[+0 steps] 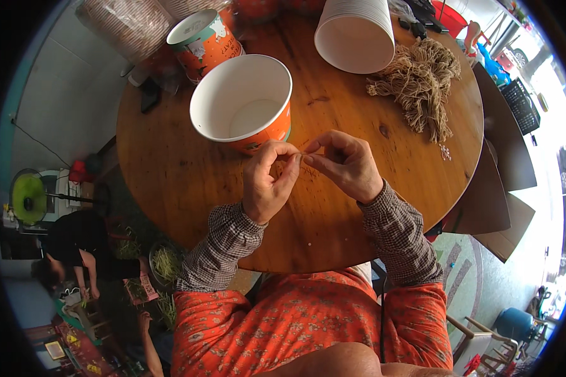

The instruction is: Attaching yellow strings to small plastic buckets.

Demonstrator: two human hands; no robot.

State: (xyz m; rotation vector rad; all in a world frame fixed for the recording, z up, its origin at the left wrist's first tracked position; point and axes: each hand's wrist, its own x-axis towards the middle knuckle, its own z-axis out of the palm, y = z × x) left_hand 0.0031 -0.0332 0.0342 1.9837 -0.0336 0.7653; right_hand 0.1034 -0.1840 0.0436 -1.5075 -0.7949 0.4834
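Observation:
Above the round wooden table, my left hand (270, 180) and my right hand (347, 164) meet, thumbs and index fingers pinched together. Whatever lies between the fingertips is too small to make out. Just beyond my left hand stands a large open paper bucket (226, 94), white inside and orange outside; its visible inside holds nothing. To the right, farther from my hands, lies a loose bundle of tan twine (424, 78). A few tiny pale bits (445, 152) rest at the bundle's lower end.
A stack of white paper buckets (356, 44) lies at the far side. An orange patterned bucket (204, 44) stands far left, near plastic-wrapped stacked containers (129, 28). Open cardboard (484, 195) borders the table's right edge. Another person (75, 245) works low at the left, near a green fan (30, 196).

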